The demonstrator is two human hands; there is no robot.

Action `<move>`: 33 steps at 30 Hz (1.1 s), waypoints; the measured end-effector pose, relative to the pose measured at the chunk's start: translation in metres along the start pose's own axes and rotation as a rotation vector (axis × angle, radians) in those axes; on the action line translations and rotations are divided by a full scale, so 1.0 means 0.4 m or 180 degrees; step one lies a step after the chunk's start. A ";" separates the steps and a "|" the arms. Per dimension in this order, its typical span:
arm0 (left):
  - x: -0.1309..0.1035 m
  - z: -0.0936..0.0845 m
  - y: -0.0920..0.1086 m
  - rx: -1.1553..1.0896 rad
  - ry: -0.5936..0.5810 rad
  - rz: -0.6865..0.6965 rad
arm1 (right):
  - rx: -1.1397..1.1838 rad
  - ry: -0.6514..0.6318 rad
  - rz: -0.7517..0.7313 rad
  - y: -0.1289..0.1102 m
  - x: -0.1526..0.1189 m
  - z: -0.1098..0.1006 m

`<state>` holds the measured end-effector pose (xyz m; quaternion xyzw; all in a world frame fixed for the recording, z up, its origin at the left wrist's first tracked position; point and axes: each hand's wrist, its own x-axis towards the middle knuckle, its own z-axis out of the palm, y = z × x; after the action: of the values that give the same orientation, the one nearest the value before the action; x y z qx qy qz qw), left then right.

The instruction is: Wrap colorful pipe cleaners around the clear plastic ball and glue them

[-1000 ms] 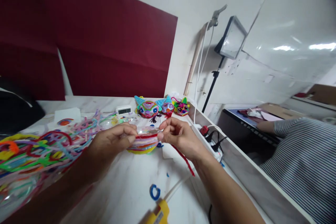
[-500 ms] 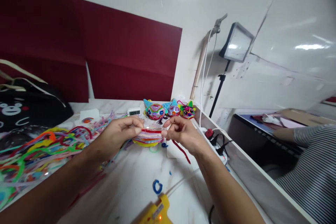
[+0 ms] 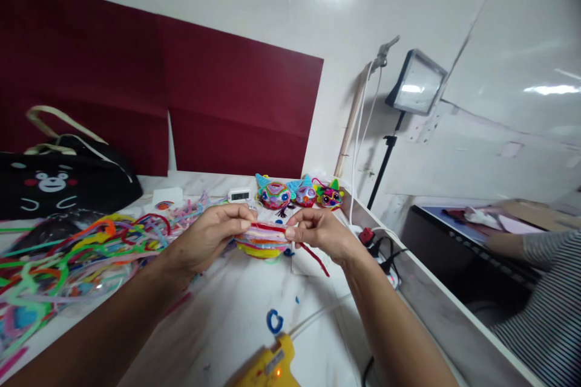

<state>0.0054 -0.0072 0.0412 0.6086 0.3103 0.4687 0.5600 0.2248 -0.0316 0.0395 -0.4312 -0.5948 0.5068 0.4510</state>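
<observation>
Between my hands is a rounded piece (image 3: 261, 245) covered in rows of coloured pipe cleaners, yellow at the bottom and lilac and pink higher up. A red pipe cleaner (image 3: 316, 259) lies across its top edge, its loose end hanging past my right fingers. My left hand (image 3: 213, 234) is closed on the piece's left side, the thumb and fingers at the red strand. At the right end, my right hand (image 3: 320, 233) pinches the red pipe cleaner against the piece. Below, a yellow glue gun (image 3: 267, 366) with a lit orange light lies near a blue pipe cleaner loop (image 3: 275, 321).
A tangled heap of pipe cleaners (image 3: 91, 260) spreads at left beside a black bag (image 3: 68, 181). Finished colourful animal heads (image 3: 275, 195) and a small digital timer (image 3: 239, 195) stand at the back. A power strip (image 3: 393, 278) lies along the right ledge; another person's striped sleeve (image 3: 544, 254) is beyond.
The view has shifted slightly, so the surroundings sit a little further right. Both hands keep their grip, and the striped piece shows more of its face.
</observation>
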 end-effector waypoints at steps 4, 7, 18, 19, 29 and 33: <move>0.000 0.005 -0.001 -0.0064 -0.0009 -0.0059 | -0.0009 -0.0040 0.0005 0.000 0.002 -0.002; -0.001 0.003 -0.004 -0.0217 -0.0044 -0.0165 | -0.0024 -0.0072 -0.0019 0.000 0.002 -0.003; -0.005 -0.007 -0.020 -0.0497 -0.0154 -0.0351 | -0.0069 -0.0211 -0.0050 0.000 -0.008 -0.006; -0.008 -0.007 -0.022 -0.0534 -0.0165 -0.0349 | -0.0077 -0.0229 -0.0055 -0.001 -0.009 -0.006; -0.023 -0.012 -0.029 -0.0723 -0.0294 -0.0412 | -0.0249 -0.0291 -0.0050 0.001 -0.021 -0.002; -0.019 -0.015 -0.035 -0.0743 -0.0281 -0.0441 | -0.0359 -0.0282 -0.0085 0.001 -0.016 -0.002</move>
<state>-0.0011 -0.0093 0.0255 0.5366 0.2699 0.4346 0.6711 0.2271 -0.0376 0.0387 -0.4252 -0.6475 0.4850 0.4059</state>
